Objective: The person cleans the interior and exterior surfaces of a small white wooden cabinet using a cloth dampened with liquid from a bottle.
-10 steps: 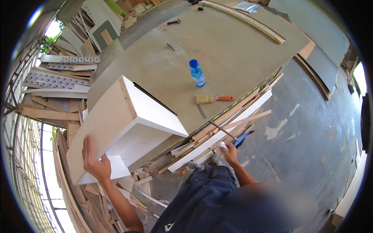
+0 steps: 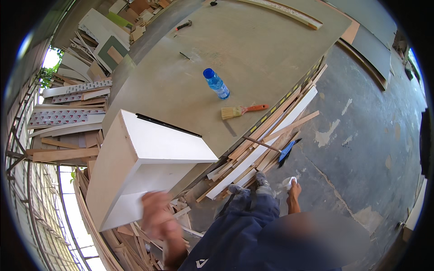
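Note:
A white open-fronted cabinet box with a pale wooden side sits at the near left corner of the large worktable. My left hand is in front of the box's open face, apart from its outer side; motion smears the fingers. My right hand hangs low at my right side, closed around a crumpled white cloth. A flat paintbrush with a red-orange handle lies on the tabletop, and behind it stands a blue-capped water bottle.
A hammer lies farther back on the table. Wood strips and a blue broom are by the table's near edge. Offcuts are piled at the left; more scraps lie below the box. A long board rests at the far edge.
My left hand has come off the box's side and moved right, across its opening. My right hand has moved right and down with the cloth. The view has shifted somewhat.

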A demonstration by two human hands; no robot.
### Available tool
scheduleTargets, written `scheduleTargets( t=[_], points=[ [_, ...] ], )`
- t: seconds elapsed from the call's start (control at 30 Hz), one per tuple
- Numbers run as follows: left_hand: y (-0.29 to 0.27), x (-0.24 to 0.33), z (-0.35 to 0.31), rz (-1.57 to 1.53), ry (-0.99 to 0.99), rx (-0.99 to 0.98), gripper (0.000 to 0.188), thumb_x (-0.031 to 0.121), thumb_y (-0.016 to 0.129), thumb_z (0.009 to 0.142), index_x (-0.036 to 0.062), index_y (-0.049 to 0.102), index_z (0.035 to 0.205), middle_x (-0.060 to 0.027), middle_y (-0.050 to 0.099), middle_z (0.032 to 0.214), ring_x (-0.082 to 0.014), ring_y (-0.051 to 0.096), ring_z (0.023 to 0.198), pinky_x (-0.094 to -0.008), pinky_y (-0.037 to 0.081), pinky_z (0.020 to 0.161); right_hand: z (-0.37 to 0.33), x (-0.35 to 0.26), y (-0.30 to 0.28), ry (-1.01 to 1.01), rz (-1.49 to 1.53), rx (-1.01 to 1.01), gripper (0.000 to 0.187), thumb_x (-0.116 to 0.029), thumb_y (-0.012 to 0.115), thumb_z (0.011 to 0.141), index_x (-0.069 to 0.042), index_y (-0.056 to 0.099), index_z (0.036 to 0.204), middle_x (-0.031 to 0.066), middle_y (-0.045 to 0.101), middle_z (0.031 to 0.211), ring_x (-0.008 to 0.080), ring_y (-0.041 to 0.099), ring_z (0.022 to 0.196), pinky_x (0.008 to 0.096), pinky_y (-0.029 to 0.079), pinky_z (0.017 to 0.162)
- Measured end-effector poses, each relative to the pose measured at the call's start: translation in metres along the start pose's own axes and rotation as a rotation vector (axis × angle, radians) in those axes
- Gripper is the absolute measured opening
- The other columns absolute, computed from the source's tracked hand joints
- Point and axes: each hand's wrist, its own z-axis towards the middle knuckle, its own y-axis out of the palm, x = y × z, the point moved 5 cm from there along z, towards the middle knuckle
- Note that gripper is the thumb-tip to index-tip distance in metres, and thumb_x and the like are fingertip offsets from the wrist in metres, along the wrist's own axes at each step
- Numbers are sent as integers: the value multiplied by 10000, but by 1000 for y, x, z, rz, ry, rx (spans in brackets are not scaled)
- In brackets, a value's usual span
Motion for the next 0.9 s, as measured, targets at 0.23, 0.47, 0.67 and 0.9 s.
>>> scheduleTargets(
  t=[0.23,0.47,0.67,0.9],
  points=[
    [300,-82,-20,-466,-947,-75,825,145,773,785,-4,410,1511,-203,421,1497,-322,479,1339,-447,454,1037,-45,21,-12,278,539,-205,420,-370,623,967,-89,620,1278,86,677,1195,275,653,1086,438,528,896],
    [406,-172,-29,35,-1302,-70,1160,295,919,615,11,304,1557,-220,316,1571,-399,413,1408,-567,395,1116,-64,27,-74,245,741,-110,469,-279,617,920,-77,577,1341,103,660,1241,292,635,1133,442,496,992],
    [448,-232,-53,-276,-1105,-7,771,291,901,647,5,583,1289,-178,679,1193,-361,667,1091,-453,499,972,-87,-14,-87,66,871,-148,511,-166,585,896,-24,545,1385,110,651,1289,294,611,1227,430,473,1061],
    [436,-229,-48,-232,-985,0,499,352,799,812,8,614,1123,-198,705,1049,-375,685,977,-468,507,866,-108,-119,-20,-178,702,-397,534,-21,597,924,7,484,1445,121,628,1351,261,609,1246,404,467,1081]
  ],
)
